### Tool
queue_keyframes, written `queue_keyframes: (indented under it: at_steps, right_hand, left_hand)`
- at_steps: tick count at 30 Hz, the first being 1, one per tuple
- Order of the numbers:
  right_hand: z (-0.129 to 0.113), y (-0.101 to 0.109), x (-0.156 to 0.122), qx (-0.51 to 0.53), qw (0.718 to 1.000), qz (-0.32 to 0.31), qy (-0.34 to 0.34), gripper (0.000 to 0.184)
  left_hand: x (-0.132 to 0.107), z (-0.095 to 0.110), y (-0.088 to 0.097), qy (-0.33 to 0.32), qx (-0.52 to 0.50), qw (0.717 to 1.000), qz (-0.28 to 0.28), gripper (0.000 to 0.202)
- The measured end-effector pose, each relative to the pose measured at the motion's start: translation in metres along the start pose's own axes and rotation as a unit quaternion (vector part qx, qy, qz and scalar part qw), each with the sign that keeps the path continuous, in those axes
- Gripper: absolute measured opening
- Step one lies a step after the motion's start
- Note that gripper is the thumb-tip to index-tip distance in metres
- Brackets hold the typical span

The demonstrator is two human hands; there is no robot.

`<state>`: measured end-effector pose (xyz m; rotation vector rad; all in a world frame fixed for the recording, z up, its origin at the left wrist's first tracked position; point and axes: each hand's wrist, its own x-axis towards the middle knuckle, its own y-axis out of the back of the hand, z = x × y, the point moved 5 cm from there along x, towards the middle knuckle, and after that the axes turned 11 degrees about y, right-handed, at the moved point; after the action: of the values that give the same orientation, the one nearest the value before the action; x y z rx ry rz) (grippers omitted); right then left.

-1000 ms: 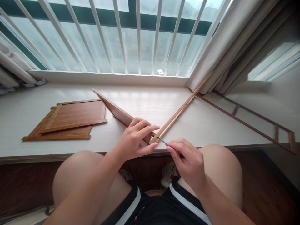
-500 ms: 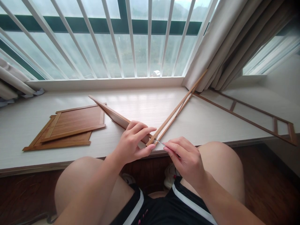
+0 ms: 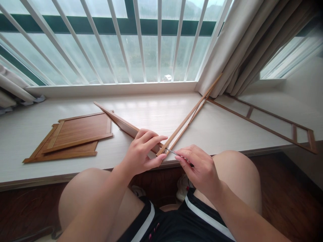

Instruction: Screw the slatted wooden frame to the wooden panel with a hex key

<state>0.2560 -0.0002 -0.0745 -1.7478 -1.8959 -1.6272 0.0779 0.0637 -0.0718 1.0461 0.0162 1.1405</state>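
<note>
My left hand (image 3: 142, 150) grips the near corner where a wooden panel (image 3: 118, 122), standing on edge, meets a long thin wooden frame (image 3: 190, 114) that runs up to the right toward the curtain. My right hand (image 3: 199, 167) pinches a slim metal tool (image 3: 171, 152) whose tip touches that corner joint. Both hands sit at the front edge of the white window ledge (image 3: 156, 114), above my knees.
A stack of flat wooden panels (image 3: 73, 134) lies on the ledge at the left. A ladder-like wooden frame (image 3: 272, 126) lies flat at the right. White window bars (image 3: 141, 40) stand behind, with curtains (image 3: 242, 43) at the right and dark wood floor below.
The view has shifted slightly. Both hands stay at the corner joint, with the tool tip held against it.
</note>
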Motion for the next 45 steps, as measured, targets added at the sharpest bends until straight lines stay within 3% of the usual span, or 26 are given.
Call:
queue_keyframes:
  at_steps: [2, 4, 8, 11, 16, 21, 26, 38, 45]
  right_hand:
    - [0.001, -0.002, -0.001, 0.020, 0.999, -0.007, -0.034, 0.008]
    - [0.004, -0.006, -0.004, 0.074, 0.992, -0.012, -0.105, 0.015]
    - [0.007, -0.018, -0.013, 0.224, 0.939, -0.019, -0.261, 0.036]
    - [0.005, -0.019, -0.013, 0.255, 0.923, -0.008, -0.287, 0.039]
    - [0.005, -0.011, -0.010, 0.211, 0.945, 0.010, -0.250, 0.033]
    - [0.001, -0.001, -0.007, 0.079, 0.988, 0.021, -0.135, 0.010]
    - [-0.005, 0.003, -0.004, 0.013, 0.999, 0.011, -0.041, 0.015]
    - [-0.002, -0.001, 0.000, 0.001, 0.999, -0.049, -0.024, 0.015]
    - [-0.003, -0.001, 0.002, 0.017, 0.998, -0.048, -0.023, 0.018]
  left_hand:
    - [0.000, 0.000, 0.000, 0.000, 0.001, 1.000, 0.000, 0.041]
    - [0.000, 0.000, -0.001, 0.002, 0.003, 1.000, -0.002, 0.042]
    - [0.001, 0.000, -0.001, 0.001, 0.003, 1.000, 0.000, 0.040]
    - [0.000, 0.000, 0.000, 0.000, 0.004, 1.000, 0.000, 0.040]
    - [0.000, 0.001, 0.000, 0.001, 0.007, 1.000, -0.002, 0.041]
    - [0.000, -0.001, -0.001, 0.005, 0.011, 1.000, -0.004, 0.041]
    - [0.000, -0.001, -0.001, 0.006, 0.014, 1.000, -0.005, 0.041]
    - [0.000, -0.001, -0.001, 0.005, 0.012, 1.000, -0.001, 0.041]
    - [0.000, -0.002, -0.001, 0.002, 0.008, 1.000, 0.001, 0.040]
